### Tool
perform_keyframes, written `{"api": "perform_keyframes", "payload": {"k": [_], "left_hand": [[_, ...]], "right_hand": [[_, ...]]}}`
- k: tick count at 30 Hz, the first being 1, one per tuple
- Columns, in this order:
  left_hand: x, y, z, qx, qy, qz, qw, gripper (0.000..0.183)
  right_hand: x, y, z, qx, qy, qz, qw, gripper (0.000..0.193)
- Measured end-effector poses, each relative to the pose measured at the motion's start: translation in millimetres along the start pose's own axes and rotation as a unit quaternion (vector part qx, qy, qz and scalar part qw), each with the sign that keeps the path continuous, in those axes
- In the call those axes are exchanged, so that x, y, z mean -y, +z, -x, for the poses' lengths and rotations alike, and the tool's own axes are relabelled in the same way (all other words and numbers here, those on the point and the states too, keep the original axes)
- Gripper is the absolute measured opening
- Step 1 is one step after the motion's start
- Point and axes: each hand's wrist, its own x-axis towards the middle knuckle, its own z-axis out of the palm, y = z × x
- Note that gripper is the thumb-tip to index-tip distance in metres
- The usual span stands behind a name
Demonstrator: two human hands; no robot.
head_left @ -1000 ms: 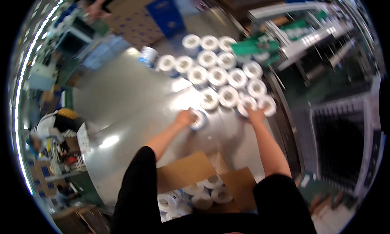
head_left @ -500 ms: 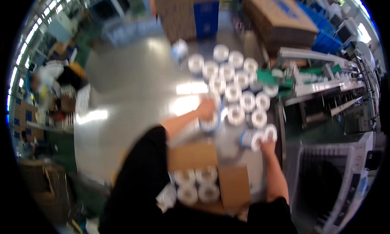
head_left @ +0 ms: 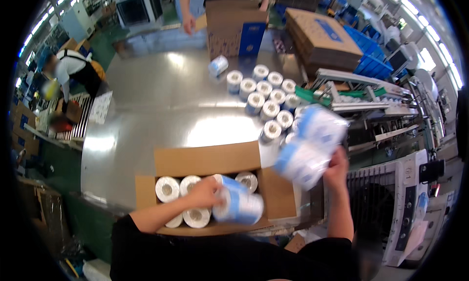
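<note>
Over an open cardboard box (head_left: 207, 160) at the near edge of the table, my left hand (head_left: 205, 192) is closed on wrapped toilet paper rolls (head_left: 239, 206), white with a blue band and tilted on their sides. Inside the box several toilet paper rolls (head_left: 167, 189) stand on end, with one more roll (head_left: 246, 182) partly behind those I hold. To the right of the box, my right hand (head_left: 336, 169) grips two more wrapped toilet paper rolls (head_left: 312, 144), raised above the table and blurred by motion. Several upright rolls (head_left: 264, 89) stand grouped beyond.
A metal table (head_left: 141, 100) spreads ahead. One roll (head_left: 218, 65) lies on its side near a tall carton (head_left: 229, 29), where another person's hands (head_left: 188, 24) show. Stacked flat cartons (head_left: 317, 39) and a conveyor machine (head_left: 361, 98) flank the right. Another person (head_left: 78, 71) works at the far left.
Both hands have lifted rolls off the table. The left came back over the box; the right rose with its two rolls. My view has shifted, bringing the whole box in.
</note>
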Motion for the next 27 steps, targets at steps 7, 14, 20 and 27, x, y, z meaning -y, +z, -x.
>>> {"api": "perform_keyframes", "payload": {"k": [7, 14, 20, 27], "left_hand": [[43, 77, -1, -0.149, 0.211, -0.301, 0.918, 0.039], [47, 94, 24, -0.162, 0.205, -0.308, 0.915, 0.039], [66, 80, 17, 0.006, 0.244, -0.227, 0.943, 0.050], [78, 24, 66, -0.237, 0.092, -0.020, 0.967, 0.047]], "right_hand": [[23, 83, 71, 0.510, -0.002, 0.291, 0.810, 0.077], [-41, 160, 126, 0.529, -0.018, 0.361, 0.768, 0.052], [-40, 153, 111, 0.448, -0.054, 0.392, 0.801, 0.046], [-39, 194, 104, 0.343, -0.275, 0.316, 0.840, 0.073]]}}
